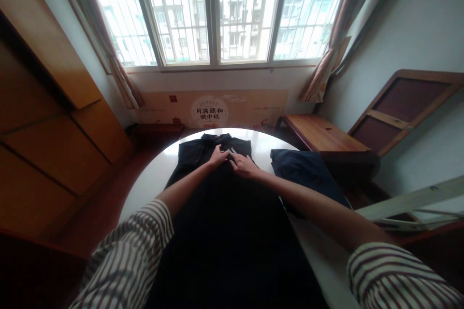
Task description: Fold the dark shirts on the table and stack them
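A black sleeveless garment lies flat along a round white table, its collar at the far end. My left hand rests on the garment's chest near the collar, fingers curled and pinching the fabric at the front opening. My right hand sits right beside it, fingers also pinched on the fabric at the same spot. The two hands nearly touch. Both my sleeves are striped.
A folded dark blue garment lies on the table's right side. A low wooden bench stands beyond it. Wooden cabinets line the left wall. A barred window fills the far wall. Leaning boards stand at the right.
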### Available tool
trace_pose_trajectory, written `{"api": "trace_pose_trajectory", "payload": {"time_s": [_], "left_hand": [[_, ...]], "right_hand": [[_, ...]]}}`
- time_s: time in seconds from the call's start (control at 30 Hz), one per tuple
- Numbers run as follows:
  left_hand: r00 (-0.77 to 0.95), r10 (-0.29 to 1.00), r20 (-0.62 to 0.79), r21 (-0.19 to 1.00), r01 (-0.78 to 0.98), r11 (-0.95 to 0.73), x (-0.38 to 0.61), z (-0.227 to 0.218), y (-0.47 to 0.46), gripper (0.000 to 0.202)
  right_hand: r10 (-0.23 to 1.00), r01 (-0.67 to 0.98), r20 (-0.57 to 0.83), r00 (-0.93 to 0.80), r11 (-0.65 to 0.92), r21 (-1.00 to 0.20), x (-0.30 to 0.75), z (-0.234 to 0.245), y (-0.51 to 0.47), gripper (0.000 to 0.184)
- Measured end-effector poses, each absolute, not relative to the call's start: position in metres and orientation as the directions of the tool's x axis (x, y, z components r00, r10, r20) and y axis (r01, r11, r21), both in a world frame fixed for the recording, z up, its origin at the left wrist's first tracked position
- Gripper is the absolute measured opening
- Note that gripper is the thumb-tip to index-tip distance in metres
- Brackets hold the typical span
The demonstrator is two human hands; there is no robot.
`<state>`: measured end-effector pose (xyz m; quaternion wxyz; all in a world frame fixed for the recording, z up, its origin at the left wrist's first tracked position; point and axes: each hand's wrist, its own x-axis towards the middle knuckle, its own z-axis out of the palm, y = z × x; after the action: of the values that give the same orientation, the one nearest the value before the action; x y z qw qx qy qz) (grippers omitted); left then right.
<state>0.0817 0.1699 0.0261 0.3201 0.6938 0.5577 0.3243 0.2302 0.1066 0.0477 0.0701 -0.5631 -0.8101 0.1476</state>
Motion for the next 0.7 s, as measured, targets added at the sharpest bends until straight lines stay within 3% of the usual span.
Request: {"api": "trace_pose_trajectory", "payload": {"time_s": [0.23, 0.4, 0.5, 0.6, 0.7], "left_hand": [[0.274, 0.927, 0.255, 0.655, 0.656, -0.374, 0.09, 0.023, 0.127, 0.046], [0.418, 0.845, 0.334, 0.212, 0.84, -0.5, 0.042, 0.032, 0.107, 0.052], [0.311, 0.919, 0.243, 0.102, 0.934, -0.343, -0.006, 0.033, 0.12, 0.051], [0.211, 0.977, 0.023, 0.087, 0.973, -0.212, -0.042, 0.025, 0.139, 0.063], [0.187, 0.981, -0.051, 0.107, 0.978, -0.181, -0.056, 0.016, 0.152, 0.067]], "right_hand": [[0.952, 0.943, -0.156, -0.263, 0.219, -0.25, 0.24, 0.04, 0.145, 0.064], [0.962, 0.957, -0.142, -0.234, 0.202, -0.211, 0.237, 0.027, 0.139, 0.076], [0.967, 0.957, -0.12, -0.226, 0.198, -0.211, 0.227, 0.025, 0.138, 0.075], [0.97, 0.963, -0.133, -0.204, 0.174, -0.207, 0.22, 0.024, 0.144, 0.08], [0.971, 0.967, -0.142, -0.191, 0.161, -0.196, 0.222, 0.024, 0.153, 0.079]]}}
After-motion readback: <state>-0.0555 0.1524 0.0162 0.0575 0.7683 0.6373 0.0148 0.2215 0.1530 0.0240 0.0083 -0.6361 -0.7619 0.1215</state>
